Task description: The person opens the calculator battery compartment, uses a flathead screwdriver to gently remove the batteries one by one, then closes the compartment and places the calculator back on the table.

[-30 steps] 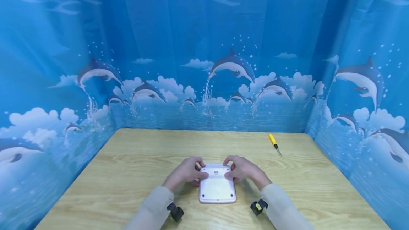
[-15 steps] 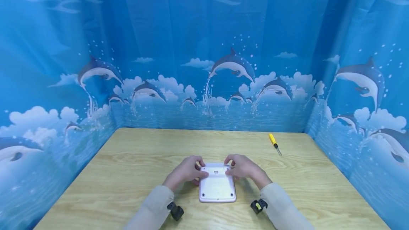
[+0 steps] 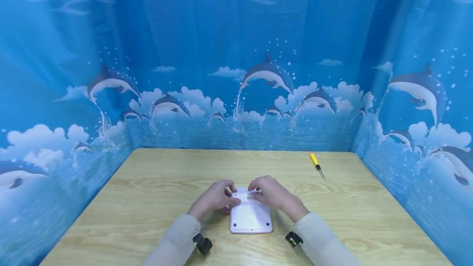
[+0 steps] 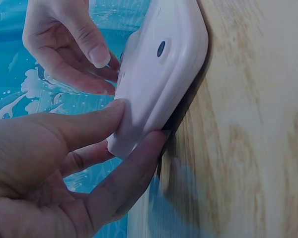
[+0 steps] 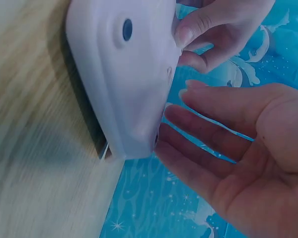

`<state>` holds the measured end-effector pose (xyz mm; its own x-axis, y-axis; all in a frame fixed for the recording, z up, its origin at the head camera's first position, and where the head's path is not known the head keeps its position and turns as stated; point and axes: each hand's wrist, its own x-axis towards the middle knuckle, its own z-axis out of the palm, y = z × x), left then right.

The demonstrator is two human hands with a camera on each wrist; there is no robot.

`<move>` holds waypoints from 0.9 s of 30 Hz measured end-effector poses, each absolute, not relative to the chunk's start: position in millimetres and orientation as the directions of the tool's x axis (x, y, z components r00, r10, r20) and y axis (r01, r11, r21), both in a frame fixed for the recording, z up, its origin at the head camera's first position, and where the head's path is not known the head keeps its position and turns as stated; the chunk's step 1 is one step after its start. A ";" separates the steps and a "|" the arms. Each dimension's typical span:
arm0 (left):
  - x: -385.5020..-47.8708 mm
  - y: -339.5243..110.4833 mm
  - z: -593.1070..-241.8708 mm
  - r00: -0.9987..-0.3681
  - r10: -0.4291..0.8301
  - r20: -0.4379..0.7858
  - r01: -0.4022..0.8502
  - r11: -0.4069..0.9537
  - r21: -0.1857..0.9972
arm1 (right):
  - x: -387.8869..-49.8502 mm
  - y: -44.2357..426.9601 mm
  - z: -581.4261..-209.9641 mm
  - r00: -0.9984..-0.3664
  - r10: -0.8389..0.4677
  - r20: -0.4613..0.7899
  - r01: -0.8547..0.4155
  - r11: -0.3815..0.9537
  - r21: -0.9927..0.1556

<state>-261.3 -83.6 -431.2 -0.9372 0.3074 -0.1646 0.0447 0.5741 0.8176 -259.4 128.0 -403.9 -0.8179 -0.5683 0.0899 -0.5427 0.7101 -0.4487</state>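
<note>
A pale pink-white flat device [image 3: 251, 218] lies on the wooden table with a small latch and dark round spots on its upper face. My left hand [image 3: 216, 198] grips its far left corner; in the left wrist view the thumb of that hand [image 4: 64, 163] lies on the face and a finger is at the side edge. Over the far part, by the latch, is my right hand [image 3: 273, 194]. The right wrist view shows this hand [image 5: 238, 134] with fingers extended, some tips at the device's [image 5: 134, 84] far edge. The latch is partly hidden by the fingers.
A yellow-handled screwdriver [image 3: 316, 164] lies at the back right of the wooden table [image 3: 166, 175]. A blue curtain with dolphins [image 3: 236, 52] hangs behind the table and along both sides.
My right hand has left the device's far right corner and moved left, over the latch area. My left hand keeps its grip, and the device has stayed in place.
</note>
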 end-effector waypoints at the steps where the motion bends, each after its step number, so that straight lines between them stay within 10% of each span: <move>1: -261.3 -83.9 -431.2 -0.937 0.307 -0.166 0.043 0.574 0.817 | -259.5 126.9 -404.4 -0.813 -0.574 0.095 -0.550 0.705 -0.449; 27: -262.0 -84.2 -432.3 -0.939 0.300 -0.170 0.036 0.575 0.818 | -266.0 109.2 -403.1 -0.763 -0.640 0.093 -0.636 0.717 -0.285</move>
